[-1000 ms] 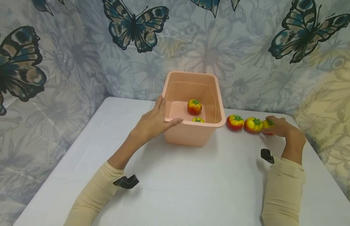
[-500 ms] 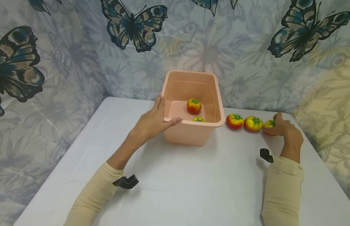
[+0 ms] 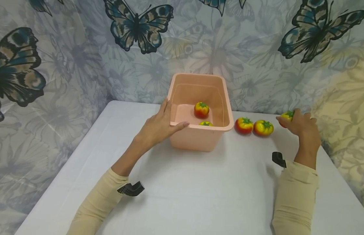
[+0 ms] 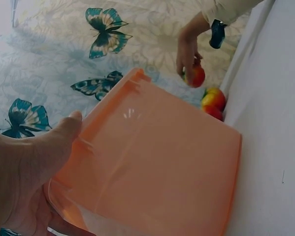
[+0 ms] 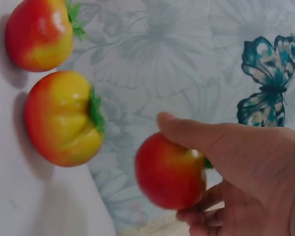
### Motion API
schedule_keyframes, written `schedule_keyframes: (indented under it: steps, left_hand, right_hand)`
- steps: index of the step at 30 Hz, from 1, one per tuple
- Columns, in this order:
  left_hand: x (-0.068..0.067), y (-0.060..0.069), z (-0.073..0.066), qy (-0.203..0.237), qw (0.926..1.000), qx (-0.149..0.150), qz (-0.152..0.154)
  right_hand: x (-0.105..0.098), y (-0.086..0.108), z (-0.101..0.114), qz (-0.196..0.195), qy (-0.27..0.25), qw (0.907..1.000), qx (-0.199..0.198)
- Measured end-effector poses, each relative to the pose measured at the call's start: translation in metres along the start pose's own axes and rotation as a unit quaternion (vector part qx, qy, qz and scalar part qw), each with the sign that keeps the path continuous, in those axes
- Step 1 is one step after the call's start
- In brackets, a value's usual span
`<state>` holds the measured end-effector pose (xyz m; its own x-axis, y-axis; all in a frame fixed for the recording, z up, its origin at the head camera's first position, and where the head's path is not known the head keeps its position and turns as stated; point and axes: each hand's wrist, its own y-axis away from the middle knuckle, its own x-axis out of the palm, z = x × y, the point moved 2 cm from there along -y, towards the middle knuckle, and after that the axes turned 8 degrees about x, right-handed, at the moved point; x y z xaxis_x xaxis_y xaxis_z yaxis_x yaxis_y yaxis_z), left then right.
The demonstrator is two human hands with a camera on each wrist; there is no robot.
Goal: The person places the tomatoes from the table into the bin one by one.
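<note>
aloft, one fruit (image 5: 164, 172) within right hand's (image 3: 305, 126) pinch, tub (image 3: 196, 140) rim within left hand's (image 3: 156, 131) grip

The tomato (image 5: 169, 172) that I pinch is red, turning yellow near its green leaves, and it is raised in the air at the right of the head view. The box (image 3: 196, 140) that I hold by its rim stands in the centre, peach-coloured, deep, its top uncovered. Inside sit one whole tomato (image 3: 201, 111) and a second tomato (image 3: 206, 124), mostly hidden behind the front wall.
</note>
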<state>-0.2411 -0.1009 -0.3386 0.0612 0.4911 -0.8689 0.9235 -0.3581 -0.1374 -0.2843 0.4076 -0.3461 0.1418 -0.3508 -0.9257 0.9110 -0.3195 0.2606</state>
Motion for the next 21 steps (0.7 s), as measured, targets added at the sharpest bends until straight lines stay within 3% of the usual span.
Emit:
schedule_keyframes:
  steps: [6, 14, 17, 21]
  left_hand:
    - [-0.001, 0.0, 0.0, -0.004, 1.0, -0.001, 0.003]
    - [-0.002, 0.0, 0.0, -0.011, 0.9999, 0.001, 0.003]
    - [-0.001, -0.001, 0.0, -0.011, 0.9999, 0.0, 0.004]
    - [-0.001, -0.002, 0.0, -0.013, 0.9999, 0.002, 0.001]
  right_hand:
    - [-0.005, 0.0, 0.013, -0.097, -0.022, 0.9921, -0.076]
    - [-0.012, 0.009, 0.04, -0.206, -0.103, 0.9629, -0.14]
    - [-0.015, 0.016, 0.05, -0.234, -0.112, 0.9531, -0.156]
    - [-0.018, 0.026, 0.06, -0.246, -0.123, 0.9467, -0.169]
